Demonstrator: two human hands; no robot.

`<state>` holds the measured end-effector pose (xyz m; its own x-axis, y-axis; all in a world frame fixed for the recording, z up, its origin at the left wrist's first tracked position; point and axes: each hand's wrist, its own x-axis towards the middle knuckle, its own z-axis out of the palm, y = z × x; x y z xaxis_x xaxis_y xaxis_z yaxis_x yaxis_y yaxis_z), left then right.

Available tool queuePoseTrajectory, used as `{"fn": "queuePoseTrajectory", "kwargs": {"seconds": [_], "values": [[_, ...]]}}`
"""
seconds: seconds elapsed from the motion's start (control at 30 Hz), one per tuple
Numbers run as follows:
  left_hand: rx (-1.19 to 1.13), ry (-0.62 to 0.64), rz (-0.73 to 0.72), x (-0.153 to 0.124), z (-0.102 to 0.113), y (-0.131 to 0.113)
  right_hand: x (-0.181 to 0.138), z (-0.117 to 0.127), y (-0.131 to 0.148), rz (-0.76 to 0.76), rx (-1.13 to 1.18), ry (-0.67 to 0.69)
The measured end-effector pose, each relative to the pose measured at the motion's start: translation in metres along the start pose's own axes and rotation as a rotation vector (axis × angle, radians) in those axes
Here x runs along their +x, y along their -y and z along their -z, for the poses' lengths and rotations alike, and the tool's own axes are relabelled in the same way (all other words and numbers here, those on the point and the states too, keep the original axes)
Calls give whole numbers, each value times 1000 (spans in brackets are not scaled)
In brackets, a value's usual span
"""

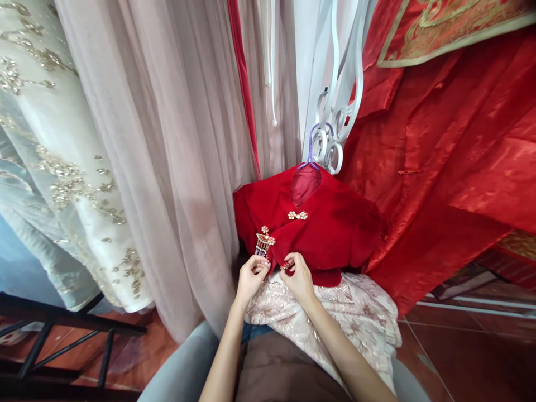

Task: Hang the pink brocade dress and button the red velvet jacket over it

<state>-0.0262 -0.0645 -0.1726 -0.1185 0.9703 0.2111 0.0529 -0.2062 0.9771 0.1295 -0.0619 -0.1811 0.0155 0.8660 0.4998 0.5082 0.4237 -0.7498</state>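
A small red velvet jacket point(330, 223) hangs on a purple hanger point(310, 146) over a pale pink brocade skirt point(355, 312). It has a pearl knot clasp point(297, 215) at the collar and a second clasp with a beaded tassel point(263, 243) lower left. My left hand point(251, 276) pinches the jacket's edge just below the tassel. My right hand point(298, 274) is closed on a small clasp point(287, 264) at the jacket's lower front edge. Both hands sit close together at the hem.
Sheer pink drapery point(176, 167) and a white embroidered gown point(54, 167) hang at left. Red satin garments point(452, 167) hang at right. A white scrolled metal stand point(335, 139) holds the hanger. A black metal frame point(54, 340) is on the reddish tile floor.
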Motion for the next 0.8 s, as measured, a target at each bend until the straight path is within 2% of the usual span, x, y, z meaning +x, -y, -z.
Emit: {"fn": "queuePoseTrajectory", "kwargs": {"seconds": [0.07,0.17,0.23,0.3,0.53,0.8], "values": [[-8,20,23,0,0,-2,-4,7,3,29,57,64],[-21,11,40,-1,-2,-4,-6,19,13,105,126,231],[-27,3,37,-2,-5,-4,-3,24,20,161,125,343],[-45,-4,38,-3,-8,-3,2,25,25,185,103,391],[-201,-33,141,-5,-12,-3,13,7,15,90,0,254],[-318,-53,198,-5,-10,1,13,9,11,131,125,287]]}}
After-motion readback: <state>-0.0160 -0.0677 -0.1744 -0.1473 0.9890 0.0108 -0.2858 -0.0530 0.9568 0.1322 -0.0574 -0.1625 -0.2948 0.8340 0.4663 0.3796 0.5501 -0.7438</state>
